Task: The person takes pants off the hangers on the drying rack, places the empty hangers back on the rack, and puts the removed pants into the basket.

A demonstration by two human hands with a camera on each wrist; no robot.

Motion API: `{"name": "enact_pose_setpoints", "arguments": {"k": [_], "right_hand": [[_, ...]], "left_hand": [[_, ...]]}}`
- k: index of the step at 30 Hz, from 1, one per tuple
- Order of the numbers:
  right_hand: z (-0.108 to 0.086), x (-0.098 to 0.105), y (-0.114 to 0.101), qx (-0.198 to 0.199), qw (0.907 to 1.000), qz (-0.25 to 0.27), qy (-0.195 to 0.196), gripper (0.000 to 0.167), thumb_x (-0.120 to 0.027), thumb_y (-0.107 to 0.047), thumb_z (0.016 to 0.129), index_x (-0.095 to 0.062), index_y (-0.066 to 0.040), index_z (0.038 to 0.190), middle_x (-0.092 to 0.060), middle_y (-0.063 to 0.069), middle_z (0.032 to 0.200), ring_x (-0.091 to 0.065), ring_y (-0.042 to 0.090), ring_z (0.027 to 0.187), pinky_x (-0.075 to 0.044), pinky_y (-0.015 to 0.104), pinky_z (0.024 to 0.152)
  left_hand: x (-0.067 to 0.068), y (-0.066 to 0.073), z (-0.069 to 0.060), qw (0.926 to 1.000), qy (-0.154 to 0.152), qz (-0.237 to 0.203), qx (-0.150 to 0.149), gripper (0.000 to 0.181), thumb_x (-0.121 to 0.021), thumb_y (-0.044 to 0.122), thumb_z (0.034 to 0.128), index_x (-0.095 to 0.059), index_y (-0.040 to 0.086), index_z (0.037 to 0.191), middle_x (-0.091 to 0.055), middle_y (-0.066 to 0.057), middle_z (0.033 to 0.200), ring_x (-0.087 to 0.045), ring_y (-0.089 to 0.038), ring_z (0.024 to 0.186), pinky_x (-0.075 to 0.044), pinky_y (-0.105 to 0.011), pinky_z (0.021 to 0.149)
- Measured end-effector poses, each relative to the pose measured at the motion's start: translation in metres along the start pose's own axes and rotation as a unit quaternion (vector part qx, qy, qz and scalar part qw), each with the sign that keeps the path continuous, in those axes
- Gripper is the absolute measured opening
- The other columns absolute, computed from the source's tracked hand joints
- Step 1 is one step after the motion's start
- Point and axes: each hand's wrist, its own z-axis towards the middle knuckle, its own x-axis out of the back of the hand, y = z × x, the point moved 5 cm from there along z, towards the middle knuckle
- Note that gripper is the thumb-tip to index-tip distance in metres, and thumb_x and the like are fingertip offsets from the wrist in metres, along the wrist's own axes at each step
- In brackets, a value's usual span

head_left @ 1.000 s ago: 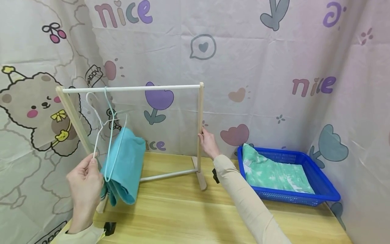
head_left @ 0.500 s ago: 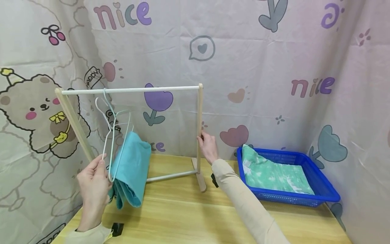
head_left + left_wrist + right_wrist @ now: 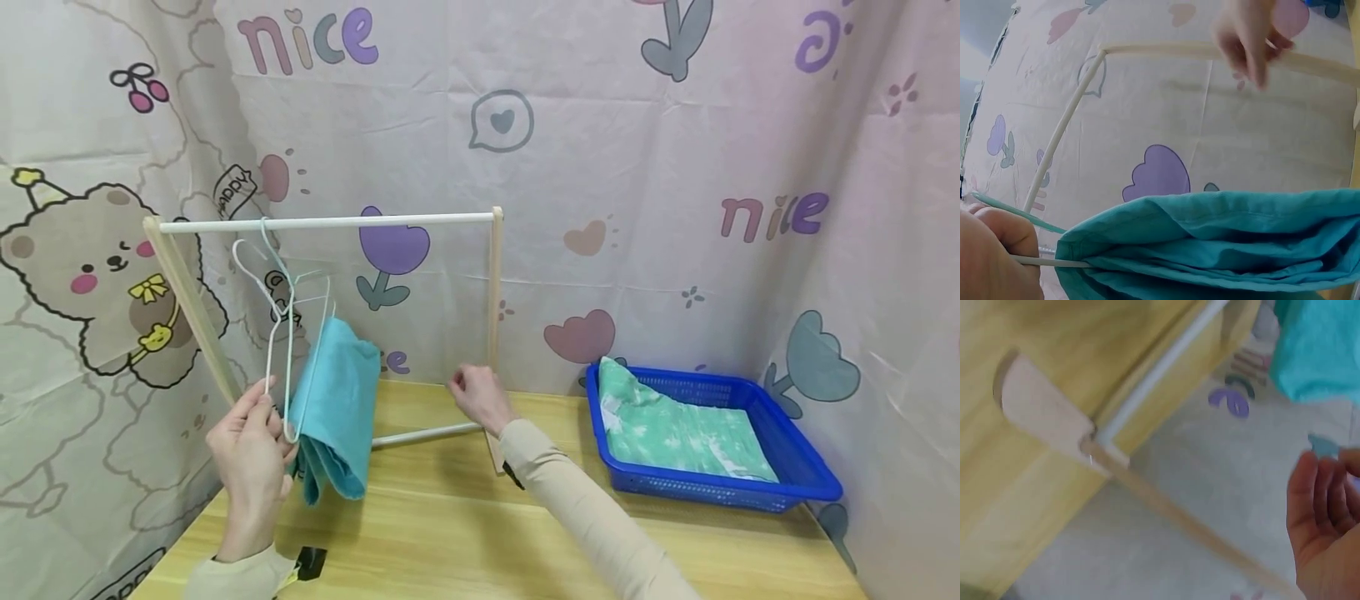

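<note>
My left hand (image 3: 251,458) pinches the lower corner of a white hanger (image 3: 272,346). The white hanger's hook sits below the rail, apart from it. A pale green hanger (image 3: 290,358) hangs by its hook from the white rail of a wooden clothes rack (image 3: 390,221). A folded turquoise cloth (image 3: 341,408) hangs by the hangers; in the left wrist view, the wire in my left hand runs into the cloth's fold (image 3: 1210,250). My right hand (image 3: 483,398) is in the air near the rack's right post, fingers loosely curled, holding nothing.
A blue plastic basket (image 3: 622,479) stands at the right, with a green and white patterned cloth (image 3: 690,433) in it. The rack stands on a wooden table (image 3: 420,533). A printed curtain (image 3: 600,150) encloses the back and sides. A lower bar (image 3: 427,434) joins the rack's posts.
My right hand has let go of the rack's right post and moved left and down. My left hand has moved right with the white hanger, and the turquoise cloth has shifted right.
</note>
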Motion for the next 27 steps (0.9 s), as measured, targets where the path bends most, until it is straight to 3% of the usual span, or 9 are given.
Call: {"name": "enact_pose_setpoints", "arguments": {"k": [5, 8, 11, 13, 14, 18, 20, 23, 27], "right_hand": [[-0.015, -0.034, -0.020, 0.047, 0.9934, -0.010, -0.104, 0.016, -0.064, -0.023, 0.096, -0.074, -0.011, 0.093, -0.067, -0.005, 0.075, -0.055, 0.001, 0.060, -0.046, 0.014, 0.057], [-0.027, -0.055, -0.029, 0.035, 0.9847, 0.052, -0.162, 0.021, -0.059, -0.022, 0.099, -0.074, -0.008, 0.095, -0.067, -0.002, 0.072, -0.057, 0.004, 0.057, -0.048, 0.016, 0.053], [-0.041, -0.078, -0.035, -0.019, 0.9610, 0.156, -0.228, 0.029, -0.054, -0.026, 0.102, -0.072, -0.004, 0.101, -0.069, 0.005, 0.076, -0.064, 0.012, 0.061, -0.054, 0.023, 0.053], [-0.051, -0.092, -0.039, -0.064, 0.9308, 0.239, -0.269, 0.037, -0.048, -0.032, 0.104, -0.069, -0.001, 0.112, -0.071, 0.012, 0.086, -0.070, 0.020, 0.072, -0.058, 0.031, 0.059], [-0.055, -0.099, -0.041, -0.084, 0.9114, 0.284, -0.286, 0.043, -0.046, -0.035, 0.105, -0.065, 0.001, 0.120, -0.071, 0.015, 0.094, -0.071, 0.025, 0.080, -0.060, 0.035, 0.064], [-0.065, -0.115, -0.052, -0.141, 0.8203, 0.445, -0.330, 0.060, -0.036, -0.046, 0.106, -0.045, 0.000, 0.142, -0.062, 0.023, 0.125, -0.065, 0.039, 0.109, -0.055, 0.054, 0.088], [-0.065, -0.118, -0.056, -0.152, 0.7837, 0.500, -0.336, 0.063, -0.034, -0.049, 0.105, -0.042, -0.001, 0.145, -0.058, 0.022, 0.132, -0.060, 0.041, 0.117, -0.049, 0.058, 0.096], [-0.062, -0.117, -0.060, -0.175, 0.7474, 0.555, -0.321, 0.061, -0.042, -0.050, 0.103, -0.042, -0.003, 0.144, -0.055, 0.018, 0.134, -0.058, 0.038, 0.120, -0.045, 0.059, 0.102], [-0.057, -0.116, -0.058, -0.225, 0.7075, 0.603, -0.291, 0.060, -0.056, -0.044, 0.098, -0.044, -0.004, 0.141, -0.053, 0.016, 0.131, -0.060, 0.030, 0.116, -0.045, 0.053, 0.104]], "left_hand": [[-0.005, -0.001, -0.003, 0.9994, -0.001, -0.034, 0.005, 0.032, -0.047, 0.019, 0.1046, -0.063, 0.005, 0.128, -0.029, 0.004, 0.051, -0.022, -0.009, 0.031, -0.007, -0.035, 0.035], [-0.008, 0.000, -0.004, 0.9991, -0.003, -0.041, 0.006, 0.031, -0.047, 0.018, 0.1045, -0.063, 0.004, 0.128, -0.029, 0.004, 0.051, -0.021, -0.008, 0.031, -0.006, -0.035, 0.035], [-0.011, 0.001, -0.006, 0.9992, -0.006, -0.038, 0.006, 0.031, -0.046, 0.018, 0.1045, -0.062, 0.004, 0.128, -0.029, 0.004, 0.051, -0.021, -0.008, 0.030, -0.006, -0.035, 0.035], [-0.012, 0.001, -0.007, 0.9993, -0.005, -0.036, 0.007, 0.031, -0.046, 0.018, 0.1046, -0.063, 0.004, 0.127, -0.029, 0.004, 0.051, -0.022, -0.008, 0.031, -0.006, -0.035, 0.035], [-0.012, 0.001, -0.007, 0.9994, -0.004, -0.035, 0.009, 0.031, -0.046, 0.018, 0.1046, -0.063, 0.005, 0.127, -0.029, 0.004, 0.051, -0.022, -0.008, 0.031, -0.007, -0.035, 0.035], [-0.013, 0.000, -0.007, 0.9992, -0.007, -0.037, 0.014, 0.032, -0.046, 0.018, 0.1046, -0.063, 0.005, 0.128, -0.030, 0.004, 0.051, -0.023, -0.008, 0.031, -0.008, -0.034, 0.035], [-0.014, -0.001, -0.008, 0.9992, -0.009, -0.036, 0.018, 0.032, -0.046, 0.018, 0.1047, -0.062, 0.005, 0.130, -0.030, 0.004, 0.051, -0.022, -0.008, 0.031, -0.008, -0.034, 0.035], [-0.014, -0.002, -0.007, 0.9992, -0.011, -0.033, 0.021, 0.032, -0.046, 0.018, 0.1047, -0.061, 0.006, 0.131, -0.030, 0.004, 0.051, -0.022, -0.007, 0.031, -0.008, -0.034, 0.035], [-0.013, -0.002, -0.007, 0.9991, -0.007, -0.037, 0.019, 0.032, -0.047, 0.018, 0.1045, -0.062, 0.006, 0.129, -0.029, 0.004, 0.050, -0.021, -0.007, 0.030, -0.006, -0.035, 0.035]]}}
